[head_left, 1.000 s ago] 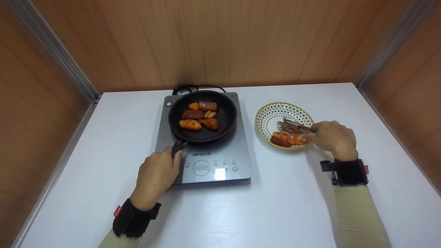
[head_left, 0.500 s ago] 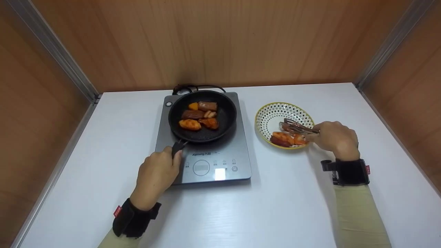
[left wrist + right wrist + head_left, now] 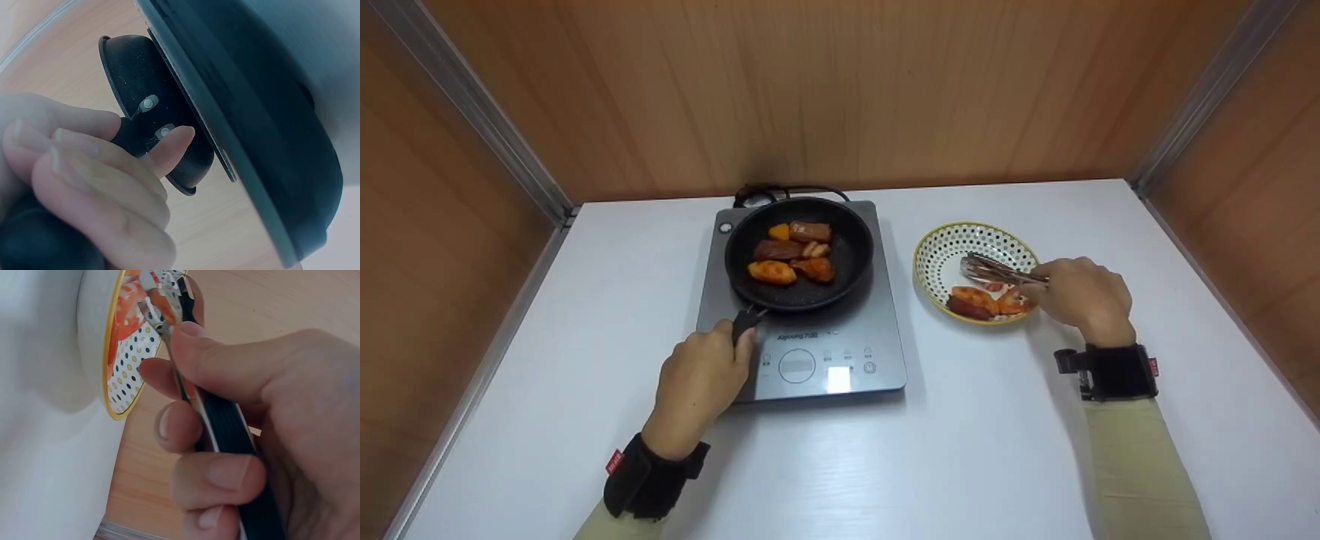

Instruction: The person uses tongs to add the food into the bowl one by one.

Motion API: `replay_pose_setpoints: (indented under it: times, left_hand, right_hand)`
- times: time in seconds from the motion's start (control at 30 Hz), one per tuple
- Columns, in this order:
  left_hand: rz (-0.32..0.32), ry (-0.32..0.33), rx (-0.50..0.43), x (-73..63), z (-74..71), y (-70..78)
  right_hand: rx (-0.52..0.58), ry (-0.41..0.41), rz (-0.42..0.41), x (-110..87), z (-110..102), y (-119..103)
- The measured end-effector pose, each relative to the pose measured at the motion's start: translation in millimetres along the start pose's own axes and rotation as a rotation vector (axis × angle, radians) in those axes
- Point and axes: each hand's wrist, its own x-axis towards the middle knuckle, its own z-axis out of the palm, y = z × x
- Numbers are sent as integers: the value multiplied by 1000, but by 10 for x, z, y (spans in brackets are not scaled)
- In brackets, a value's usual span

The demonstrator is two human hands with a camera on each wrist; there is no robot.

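The person's left hand (image 3: 701, 375) is gripping the black handle (image 3: 745, 323) of a frying pan (image 3: 851, 259), its fingers wrapping closely round it. The pan is sitting on a grey cooktop (image 3: 859, 330), and brown and orange food pieces (image 3: 772, 272) are lying inside it. The right hand (image 3: 1086, 296) is holding metal tongs (image 3: 1005, 273) with dark sides, fingers and thumb curling round them; their tips are pointing into a yellow-rimmed dotted plate (image 3: 939, 262). Orange and dark red morsels (image 3: 973, 304) are lying in the plate's near part, beside the tongs. From where I am standing, I cannot tell whether the tips are pinching a piece.
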Motion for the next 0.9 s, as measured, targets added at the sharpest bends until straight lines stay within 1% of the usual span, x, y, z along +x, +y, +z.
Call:
replay_pose_setpoints:
  times: [0.27,0.53,0.8,0.9]
  left_hand:
    - [5,10,-7,0,10,-16]
    - [23,18,-5,-19,11,-34]
    - [24,19,-6,-19,1,-24]
    - [26,19,-6,-16,0,-18]
  right_hand:
    - [12,70,-30,-2,-4,-27]
    - [11,203,-112,-60,-41,-106]
    - [30,305,-167,-154,-110,-331]
    - [27,338,-206,-199,-129,-445]
